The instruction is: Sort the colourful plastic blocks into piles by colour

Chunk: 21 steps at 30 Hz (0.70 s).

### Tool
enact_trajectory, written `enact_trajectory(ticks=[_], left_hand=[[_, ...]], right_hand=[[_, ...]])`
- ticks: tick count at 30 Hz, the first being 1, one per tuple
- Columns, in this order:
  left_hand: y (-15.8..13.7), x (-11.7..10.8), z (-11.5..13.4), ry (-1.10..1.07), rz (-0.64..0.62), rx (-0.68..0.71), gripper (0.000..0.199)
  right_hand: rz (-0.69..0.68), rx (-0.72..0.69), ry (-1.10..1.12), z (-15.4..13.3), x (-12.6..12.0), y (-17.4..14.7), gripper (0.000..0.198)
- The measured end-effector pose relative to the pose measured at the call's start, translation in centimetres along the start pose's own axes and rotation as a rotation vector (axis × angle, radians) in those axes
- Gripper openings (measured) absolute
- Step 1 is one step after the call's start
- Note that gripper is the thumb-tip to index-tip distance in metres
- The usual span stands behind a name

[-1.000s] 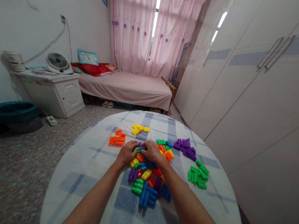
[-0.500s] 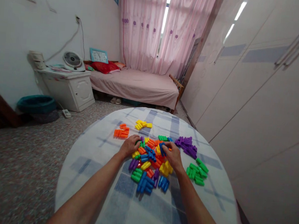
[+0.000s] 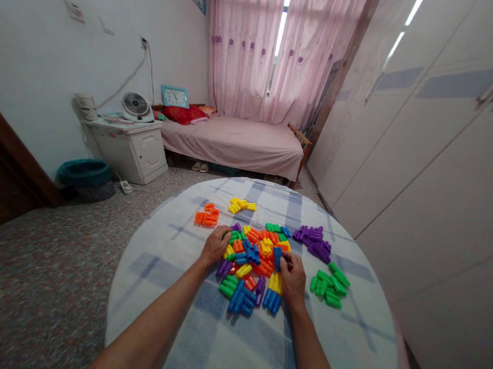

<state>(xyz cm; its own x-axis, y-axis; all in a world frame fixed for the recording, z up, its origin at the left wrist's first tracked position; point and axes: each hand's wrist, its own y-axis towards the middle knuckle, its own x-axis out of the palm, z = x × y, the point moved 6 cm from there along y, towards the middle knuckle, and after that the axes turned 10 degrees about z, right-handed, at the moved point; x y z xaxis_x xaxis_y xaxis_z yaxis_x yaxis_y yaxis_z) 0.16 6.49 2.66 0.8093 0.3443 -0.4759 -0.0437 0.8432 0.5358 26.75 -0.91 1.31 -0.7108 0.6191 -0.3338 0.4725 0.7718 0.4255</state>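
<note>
On a checked cloth (image 3: 217,341): a mixed pile (image 3: 250,252) of coloured blocks, flanked by two bare hands. At the right edge of the pile, right hand (image 3: 293,276), thumb and fingers drawn close together on a blue block (image 3: 277,259); block in contact with the fingertips, just to their left, with yellow and orange pieces of the pile directly beyond. Below the held block, nearer the wearer: yellow pieces (image 3: 277,283), then blue pieces (image 3: 272,301), all left of the palm. At the left edge of the pile, left hand (image 3: 216,245), fingers curled inward, tips partly hidden beside green pieces (image 3: 232,237); impossible to tell whether gripping any. Around the pile, in single colours: orange group (image 3: 207,219) beyond the left hand, yellow group (image 3: 239,205) at the far side, purple group (image 3: 311,239) beyond the right hand, green group (image 3: 328,283) to its right.
</note>
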Motion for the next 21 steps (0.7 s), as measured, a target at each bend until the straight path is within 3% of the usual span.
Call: enact_trajectory(ticks=[7,21], left_hand=[[0.04,0.11,0.14,-0.009,-0.037,-0.022,0.032],[-0.37,0.69,0.86,-0.017,-0.047,0.060,0.026]], right_hand=[[-0.032,-0.013,0.031,-0.12,0.06,-0.21,0.030],[-0.007,-0.017,-0.019,-0.02,-0.52,-0.26,0.033]])
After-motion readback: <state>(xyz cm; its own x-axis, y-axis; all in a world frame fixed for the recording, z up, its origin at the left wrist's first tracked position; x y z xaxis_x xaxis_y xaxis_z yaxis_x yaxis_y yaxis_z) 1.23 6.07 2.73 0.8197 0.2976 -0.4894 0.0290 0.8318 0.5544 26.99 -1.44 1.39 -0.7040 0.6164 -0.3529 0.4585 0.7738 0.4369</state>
